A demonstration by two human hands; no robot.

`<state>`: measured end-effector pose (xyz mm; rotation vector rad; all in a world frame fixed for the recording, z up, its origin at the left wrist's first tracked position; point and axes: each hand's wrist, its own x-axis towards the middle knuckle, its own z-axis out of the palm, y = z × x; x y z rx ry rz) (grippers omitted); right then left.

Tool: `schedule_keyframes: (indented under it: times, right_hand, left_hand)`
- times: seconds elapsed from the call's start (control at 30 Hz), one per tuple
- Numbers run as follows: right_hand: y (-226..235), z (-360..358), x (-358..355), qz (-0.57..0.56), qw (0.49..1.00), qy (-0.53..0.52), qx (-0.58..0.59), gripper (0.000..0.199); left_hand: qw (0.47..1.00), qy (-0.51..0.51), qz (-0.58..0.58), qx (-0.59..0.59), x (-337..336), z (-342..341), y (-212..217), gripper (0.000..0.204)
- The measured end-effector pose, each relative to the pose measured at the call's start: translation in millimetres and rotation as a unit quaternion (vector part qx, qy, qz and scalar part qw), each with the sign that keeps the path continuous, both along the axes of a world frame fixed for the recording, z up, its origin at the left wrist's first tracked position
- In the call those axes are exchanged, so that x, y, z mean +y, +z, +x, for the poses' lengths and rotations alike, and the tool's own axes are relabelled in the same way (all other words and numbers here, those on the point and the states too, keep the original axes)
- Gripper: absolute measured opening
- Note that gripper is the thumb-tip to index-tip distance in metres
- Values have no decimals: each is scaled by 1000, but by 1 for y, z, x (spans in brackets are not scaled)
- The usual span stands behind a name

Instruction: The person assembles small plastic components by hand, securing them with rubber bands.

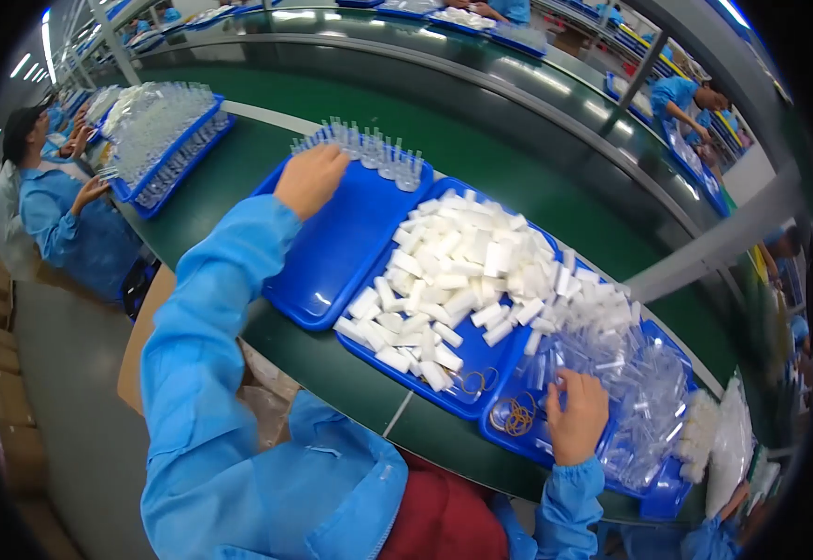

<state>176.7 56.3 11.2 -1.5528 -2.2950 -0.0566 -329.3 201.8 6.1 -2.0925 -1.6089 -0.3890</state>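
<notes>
Left hand: the left hand (309, 177) is reaching to the far edge of the left blue tray (332, 252), fingers curling against the row of clear tubes (369, 149) standing upright there; a firm grasp cannot be told.
Right hand: the right hand (577, 415) is digging into the heap of loose clear tubes (639, 392) in the right tray (658, 499), fingers bent, grip hidden.
Middle tray: white caps (453, 271) are piling high.
Rubber bands: rubber bands (516, 413) are lying just beside the right hand.
Belt: the green conveyor (481, 140) is lying beyond the trays.
</notes>
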Motion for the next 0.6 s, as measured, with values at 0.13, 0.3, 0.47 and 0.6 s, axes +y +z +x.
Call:
schedule_keyframes:
  times: [0.13,0.3,0.47,0.6]
  right_hand:
    - [8,2,-19,15,999,-18,34,25]
    - [14,-1,-28,-29,998,4,62,24]
    - [19,1,-31,-37,992,16,121,18]
    - [28,-23,0,-30,988,105,109,22]
  left_hand:
    - [999,12,-1,51,53,2,-18,22]
    - [999,3,-3,46,33,17,-28,24]
    - [974,16,-126,-189,-22,49,-5,23]
    - [970,35,-95,-221,-52,37,-5,26]
